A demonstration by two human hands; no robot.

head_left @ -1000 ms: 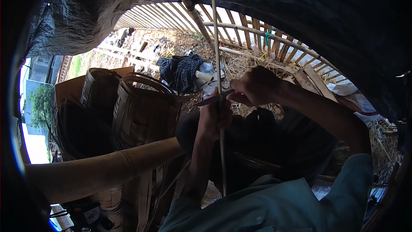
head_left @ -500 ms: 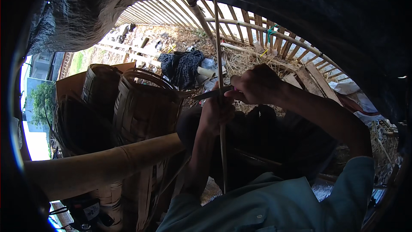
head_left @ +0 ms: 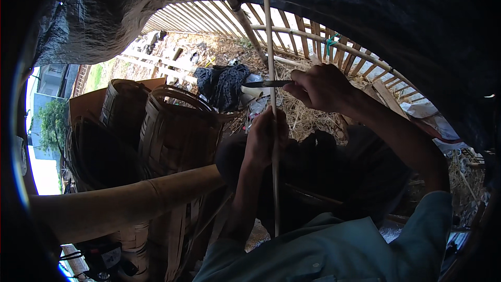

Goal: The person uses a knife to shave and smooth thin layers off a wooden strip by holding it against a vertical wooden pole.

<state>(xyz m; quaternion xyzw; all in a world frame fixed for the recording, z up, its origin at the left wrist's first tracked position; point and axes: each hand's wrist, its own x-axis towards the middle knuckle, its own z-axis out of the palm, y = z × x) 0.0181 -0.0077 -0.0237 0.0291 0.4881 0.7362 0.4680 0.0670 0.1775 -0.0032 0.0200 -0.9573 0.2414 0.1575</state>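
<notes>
A long, thin bamboo strip (head_left: 271, 42) runs upright from the top of the view down past my lap. My left hand (head_left: 264, 134) is closed around its middle, in front of my dark-clothed knees. Above it, my right hand (head_left: 319, 87) grips a knife (head_left: 269, 83). The dark blade points left and crosses the strip, a short way above my left hand. Whether its edge bites into the strip I cannot tell. Its handle is mostly hidden inside my fist.
A thick bamboo pole (head_left: 125, 201) juts in from the left beside my left forearm. Behind it stand several woven bamboo baskets (head_left: 177, 130). Dark patterned cloth (head_left: 223, 86) lies on the littered ground ahead. A slatted bamboo fence (head_left: 313, 36) curves beyond, under a dark tarp (head_left: 94, 26).
My right hand and the knife have moved up along the strip, away from my left hand. The strip has shifted slightly right; my left hand still holds it.
</notes>
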